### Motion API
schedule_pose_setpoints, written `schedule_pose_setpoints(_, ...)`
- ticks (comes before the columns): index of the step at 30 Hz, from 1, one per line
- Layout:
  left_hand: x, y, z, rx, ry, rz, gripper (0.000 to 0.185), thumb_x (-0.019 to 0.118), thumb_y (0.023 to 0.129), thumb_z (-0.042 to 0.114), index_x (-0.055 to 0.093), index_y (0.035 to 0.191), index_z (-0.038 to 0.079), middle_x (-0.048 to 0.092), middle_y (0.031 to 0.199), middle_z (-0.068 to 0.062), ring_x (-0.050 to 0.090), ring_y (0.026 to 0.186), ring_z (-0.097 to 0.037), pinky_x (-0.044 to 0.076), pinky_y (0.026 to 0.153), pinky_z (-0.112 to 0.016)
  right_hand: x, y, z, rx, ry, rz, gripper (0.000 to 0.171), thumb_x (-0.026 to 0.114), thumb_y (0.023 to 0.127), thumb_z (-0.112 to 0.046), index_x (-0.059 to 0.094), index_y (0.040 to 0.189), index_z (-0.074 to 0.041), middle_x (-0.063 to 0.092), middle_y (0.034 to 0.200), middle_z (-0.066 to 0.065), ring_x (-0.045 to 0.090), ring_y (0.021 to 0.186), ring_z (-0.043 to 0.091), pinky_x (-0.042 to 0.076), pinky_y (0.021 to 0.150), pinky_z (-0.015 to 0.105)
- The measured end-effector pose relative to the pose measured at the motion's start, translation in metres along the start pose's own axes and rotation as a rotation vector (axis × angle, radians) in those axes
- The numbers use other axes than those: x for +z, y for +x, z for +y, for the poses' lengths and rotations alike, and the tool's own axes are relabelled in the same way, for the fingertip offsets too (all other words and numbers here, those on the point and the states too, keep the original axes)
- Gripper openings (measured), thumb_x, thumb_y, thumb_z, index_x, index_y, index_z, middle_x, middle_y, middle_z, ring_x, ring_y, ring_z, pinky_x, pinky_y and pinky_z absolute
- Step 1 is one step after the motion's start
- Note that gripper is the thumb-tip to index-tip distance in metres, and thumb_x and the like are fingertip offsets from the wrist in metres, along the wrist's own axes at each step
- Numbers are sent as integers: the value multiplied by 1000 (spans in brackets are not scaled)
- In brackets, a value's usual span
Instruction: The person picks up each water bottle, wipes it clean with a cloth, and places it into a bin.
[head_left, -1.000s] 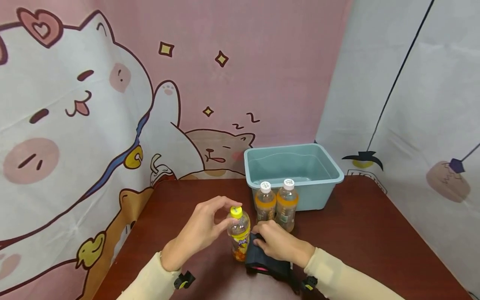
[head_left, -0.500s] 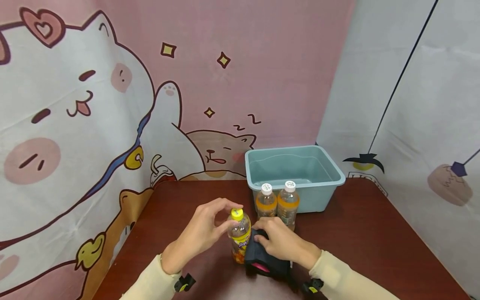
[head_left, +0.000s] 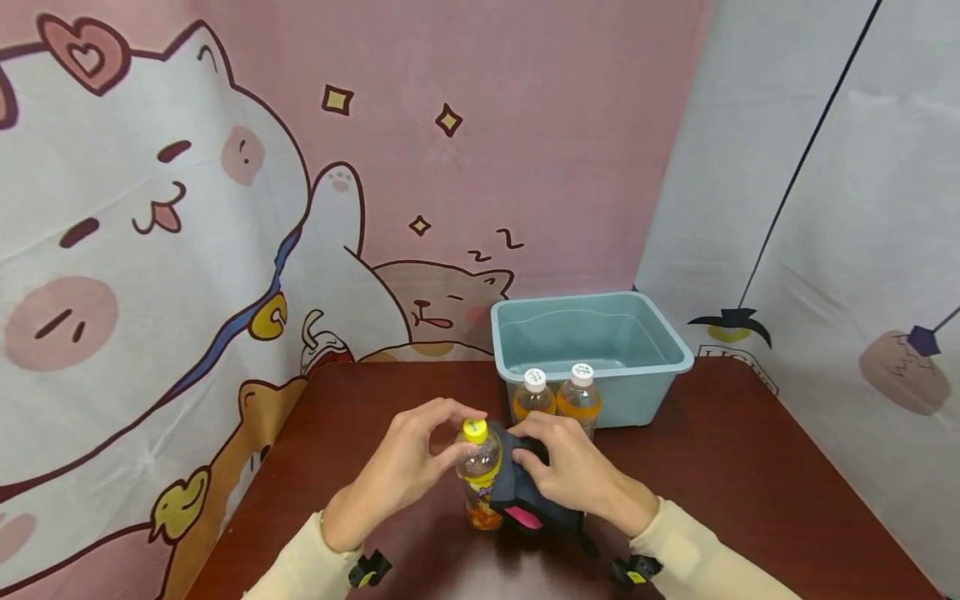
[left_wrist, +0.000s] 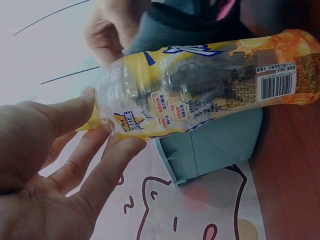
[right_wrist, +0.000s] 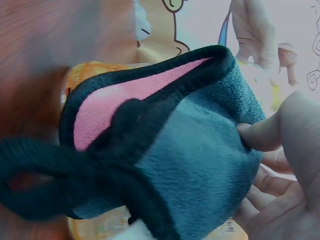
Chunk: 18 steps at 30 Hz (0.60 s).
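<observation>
Nearer you than the blue bin [head_left: 637, 402], your left hand [head_left: 408, 454] pinches the bottle [head_left: 480, 487] around its top and your right hand [head_left: 573, 471] pinches the gray cloth [right_wrist: 192, 145], which looks light and floppy, so a thick fold seems best to grab.

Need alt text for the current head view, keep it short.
A person's left hand holds an upright yellow-capped bottle near its top, while the right hand grips a dark fabric item beside it. Behind, two white-capped bottles stand in front of a light blue bin on a reddish-brown table.
</observation>
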<state>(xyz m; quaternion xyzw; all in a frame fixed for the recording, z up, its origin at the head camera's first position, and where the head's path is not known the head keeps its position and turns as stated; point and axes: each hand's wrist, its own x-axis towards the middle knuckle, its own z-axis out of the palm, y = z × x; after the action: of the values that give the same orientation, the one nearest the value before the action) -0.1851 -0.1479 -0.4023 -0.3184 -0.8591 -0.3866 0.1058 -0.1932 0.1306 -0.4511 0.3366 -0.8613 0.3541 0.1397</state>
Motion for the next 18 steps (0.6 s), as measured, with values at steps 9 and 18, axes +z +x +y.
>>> schedule_pose_setpoints(9, 1, -3, 1, -13, 0, 6, 42, 98, 96, 14, 82, 134, 22, 85, 124, 6, 80, 110, -10, 71, 90, -30, -7, 4, -12, -45, 58, 85, 24, 88, 102, -6, 86, 126, -13, 82, 109, -2, 73, 94, 5, 64, 77, 24)
schedule_pose_setpoints(18, 1, -2, -2, 11, 17, 17, 45, 99, 94, 12, 81, 134, 22, 85, 124, 4, 82, 111, -12, 71, 96, -29, -11, 8, -19, -56, 24, 63, 25, 89, 103, -6, 85, 127, -10, 78, 110, -5, 73, 93, 3, 66, 79, 24)
